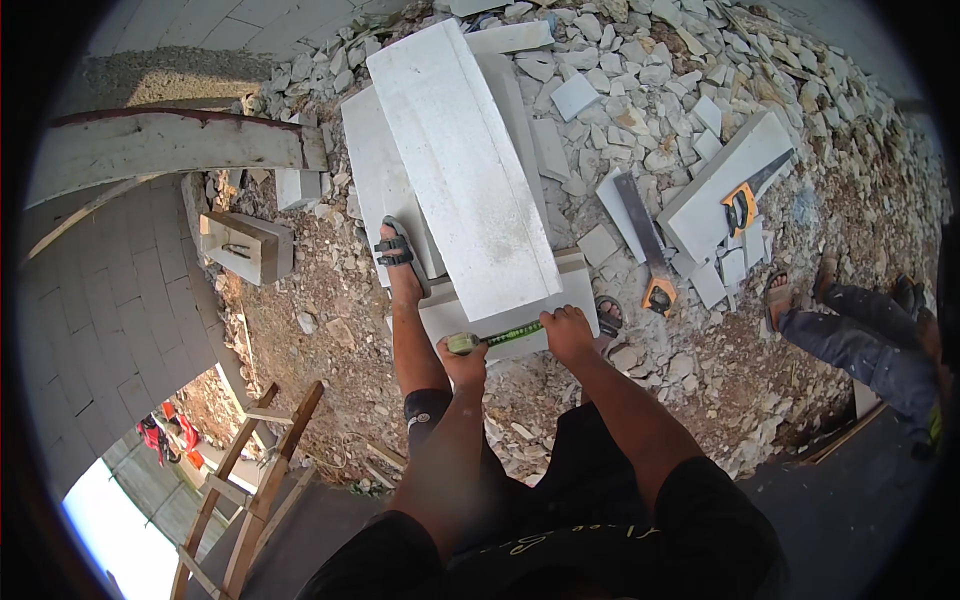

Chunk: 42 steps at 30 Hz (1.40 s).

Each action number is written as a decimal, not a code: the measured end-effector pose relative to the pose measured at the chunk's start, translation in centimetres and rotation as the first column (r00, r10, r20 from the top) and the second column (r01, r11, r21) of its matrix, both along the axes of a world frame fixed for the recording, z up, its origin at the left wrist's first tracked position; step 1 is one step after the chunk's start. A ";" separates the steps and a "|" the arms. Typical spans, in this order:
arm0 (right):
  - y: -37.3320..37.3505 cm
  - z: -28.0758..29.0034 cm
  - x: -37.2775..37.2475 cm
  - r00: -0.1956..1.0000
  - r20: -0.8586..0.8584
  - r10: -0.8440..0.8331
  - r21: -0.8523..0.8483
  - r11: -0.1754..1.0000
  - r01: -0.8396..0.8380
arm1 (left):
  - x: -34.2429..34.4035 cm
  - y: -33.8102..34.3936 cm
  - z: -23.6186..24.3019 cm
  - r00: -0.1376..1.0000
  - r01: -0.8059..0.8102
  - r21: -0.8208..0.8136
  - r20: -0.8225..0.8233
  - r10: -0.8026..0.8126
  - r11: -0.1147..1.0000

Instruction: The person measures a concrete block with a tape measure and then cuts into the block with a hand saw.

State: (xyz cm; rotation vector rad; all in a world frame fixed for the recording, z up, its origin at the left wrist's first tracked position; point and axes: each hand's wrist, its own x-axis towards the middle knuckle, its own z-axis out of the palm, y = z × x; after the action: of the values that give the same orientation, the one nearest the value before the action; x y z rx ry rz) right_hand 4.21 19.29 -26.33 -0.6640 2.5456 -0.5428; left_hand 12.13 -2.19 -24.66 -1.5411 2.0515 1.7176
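My left hand is closed around the body of a tape measure, low in front of me. Its green blade is drawn out a short way to the right, where the fingers of my right hand pinch its end. The tape runs just off the near end of a long white block, which lies on top of other blocks. Beneath my hands a lower white block shows in part. My left foot in a sandal rests on a flat block beside the long one.
Two handsaws with orange handles, one by broken slabs and one on a white block, are at right. Stone rubble covers the ground behind. A co-worker's legs stand at far right. A wooden ladder is lower left.
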 end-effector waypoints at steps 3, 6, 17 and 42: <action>3.7 0.6 10.9 0.961 0.276 -0.003 0.178 0.983 -0.048 | 9.9 3.7 -1.5 0.930 0.071 -0.110 0.367 -0.026 0.991; 8.5 1.9 14.8 0.947 0.252 -0.199 0.189 0.970 0.154 | 13.5 8.9 1.0 0.852 -0.049 0.002 0.522 0.041 0.999; 13.3 10.8 2.2 0.879 -0.133 -0.457 -0.104 0.889 0.446 | -4.3 11.0 6.2 0.955 0.267 0.271 -0.201 -0.216 0.925; 18.6 15.2 6.7 -0.044 0.822 -0.568 -0.245 -0.423 0.872 | -10.3 20.6 6.9 0.320 0.922 -0.239 0.030 -0.947 0.304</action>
State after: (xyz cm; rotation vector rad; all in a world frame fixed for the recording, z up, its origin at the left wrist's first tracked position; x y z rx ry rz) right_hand 10.87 37.93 -11.08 1.4118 1.5960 -2.2650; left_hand 1.79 18.42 -17.80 0.0356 2.4064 1.0614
